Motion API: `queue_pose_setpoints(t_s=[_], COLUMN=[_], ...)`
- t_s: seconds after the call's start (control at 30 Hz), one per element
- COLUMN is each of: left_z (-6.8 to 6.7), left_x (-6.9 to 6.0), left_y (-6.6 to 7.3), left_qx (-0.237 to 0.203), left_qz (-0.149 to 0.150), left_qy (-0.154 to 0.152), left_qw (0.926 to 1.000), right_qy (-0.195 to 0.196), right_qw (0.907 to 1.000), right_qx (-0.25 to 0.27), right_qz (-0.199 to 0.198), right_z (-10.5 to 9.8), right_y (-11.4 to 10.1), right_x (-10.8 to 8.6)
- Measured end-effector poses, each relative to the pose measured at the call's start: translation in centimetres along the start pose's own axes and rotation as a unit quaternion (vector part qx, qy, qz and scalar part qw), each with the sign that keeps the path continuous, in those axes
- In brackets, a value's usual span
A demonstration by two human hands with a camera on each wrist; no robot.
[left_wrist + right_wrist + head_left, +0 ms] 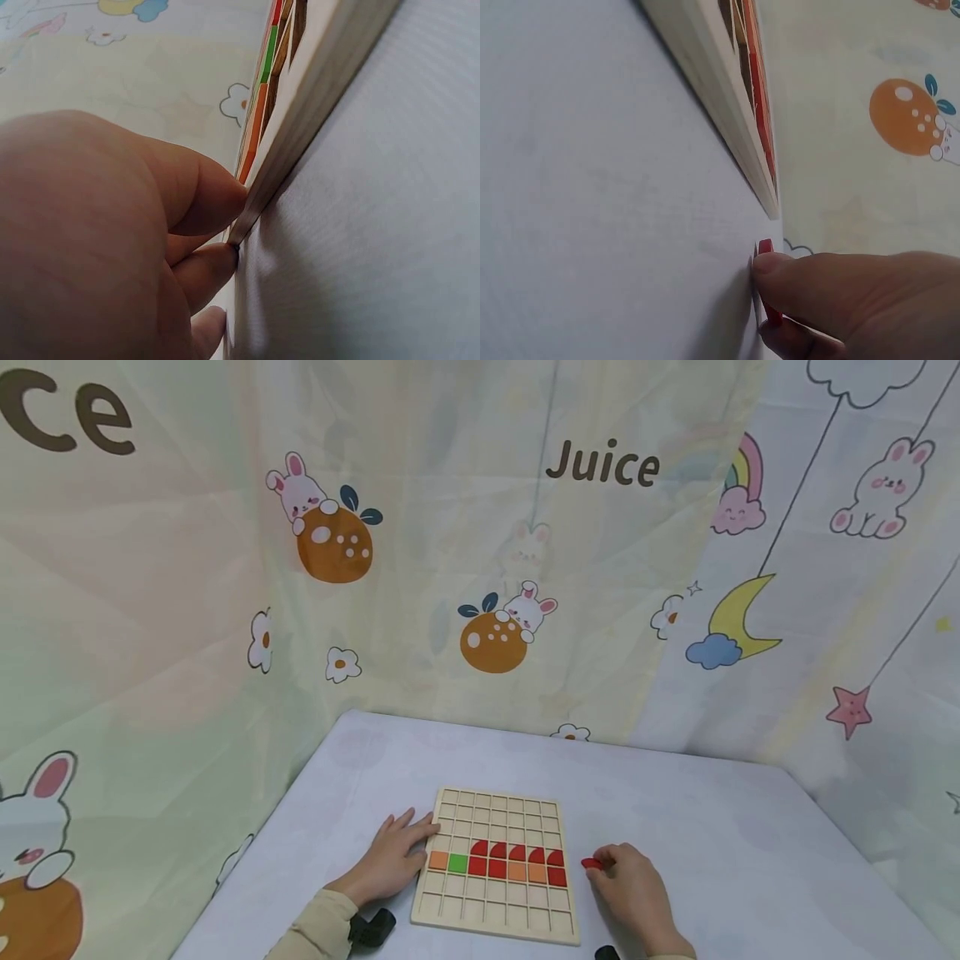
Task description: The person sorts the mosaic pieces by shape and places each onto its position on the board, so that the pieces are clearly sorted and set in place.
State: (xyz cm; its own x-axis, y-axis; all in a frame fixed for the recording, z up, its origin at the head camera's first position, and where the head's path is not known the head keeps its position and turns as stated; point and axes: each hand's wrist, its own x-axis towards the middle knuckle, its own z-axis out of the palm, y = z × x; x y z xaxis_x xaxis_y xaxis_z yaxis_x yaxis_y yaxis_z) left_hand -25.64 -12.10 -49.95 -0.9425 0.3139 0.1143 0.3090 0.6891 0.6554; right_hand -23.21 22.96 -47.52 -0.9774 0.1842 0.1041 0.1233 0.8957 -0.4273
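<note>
A wooden grid board (491, 930) lies on the table, in the middle of the head view's lower part. One row holds an orange square (438, 860), a green square (457, 863) and several more red and orange squares. Above them is a line of red pieces with a curved side (498, 851). My left hand (384, 862) touches the board's left edge, its fingers fairly straight; the left wrist view shows the thumb (214, 199) against the rim. Just right of the board, my right hand (633, 887) pinches a small red piece (766, 246) between thumb and finger, close to the tabletop.
A pale cloth covers the table (712, 827). Curtains (420, 635) printed with rabbits and oranges hang behind and at the sides. A black device (372, 929) sits at the left wrist, and part of another black one (607, 952) shows near the right wrist.
</note>
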Motion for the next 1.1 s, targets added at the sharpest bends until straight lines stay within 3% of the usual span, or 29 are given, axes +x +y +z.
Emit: queue_pose_setpoints(t_s=[0.4, 0.63, 0.83, 1.1], left_z=[-0.1, 0.0, 0.0, 0.0], left_x=[0.0, 0.1, 0.0, -0.1], left_y=[0.1, -0.1, -0.2, -0.1], left_qx=[-0.001, -0.003, -0.006, -0.007], left_qz=[0.009, -0.007, -0.002, 0.005], left_qy=[0.000, -0.007, -0.008, -0.003], left_qw=[1.0000, 0.9999, 0.9999, 1.0000], right_qy=[0.029, 0.033, 0.027, 0.028], right_qw=[0.9989, 0.9969, 0.9950, 0.9855], right_qx=[-0.001, 0.020, 0.034, 0.036], right_qz=[-0.037, -0.069, -0.090, -0.163], right_z=[0.5, 0.5, 0.7, 1.5], right_y=[-1.0, -1.7, -2.8, -4.7], right_x=[0.0, 0.1, 0.1, 0.0])
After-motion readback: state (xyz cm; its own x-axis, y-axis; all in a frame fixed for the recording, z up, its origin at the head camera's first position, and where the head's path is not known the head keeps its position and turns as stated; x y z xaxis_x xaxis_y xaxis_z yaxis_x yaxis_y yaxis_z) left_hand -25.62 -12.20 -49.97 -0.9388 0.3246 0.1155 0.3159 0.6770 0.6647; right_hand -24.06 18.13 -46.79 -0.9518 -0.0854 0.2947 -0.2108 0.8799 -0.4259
